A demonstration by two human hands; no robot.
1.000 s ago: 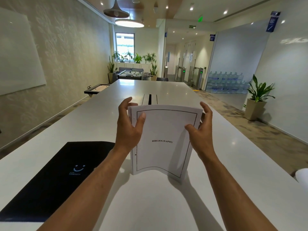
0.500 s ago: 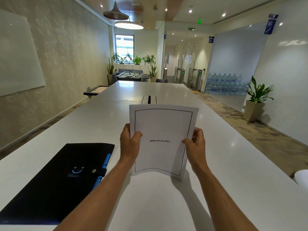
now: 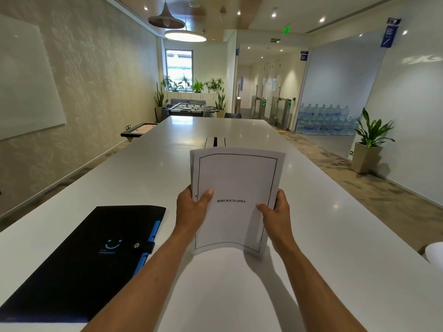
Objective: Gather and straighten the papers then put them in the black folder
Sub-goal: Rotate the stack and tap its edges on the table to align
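Standing upright on the long white glossy table (image 3: 335,212): a stack of white papers (image 3: 236,183) with a black border line and the word BIBLIOGRAPHY on the front sheet, lower edge resting on the tabletop, top edge bowed slightly. Gripped at the left edge by the left hand (image 3: 191,212), thumb pressed across the front sheet, fingers hidden behind. Gripped at the right edge by the right hand (image 3: 275,214), thumb on the front, fingers curled round the back. Lying flat to the left, near the left forearm and apart from the stack: a black felt folder (image 3: 84,259) with a blue smile mark, a snap-button strap and a blue inner edge, closed. Behind the papers, a cable slot (image 3: 214,141) set in the table. Further off, a foosball table (image 3: 188,109), a potted green plant (image 3: 369,144) by the right wall, stacked water bottles (image 3: 323,118).
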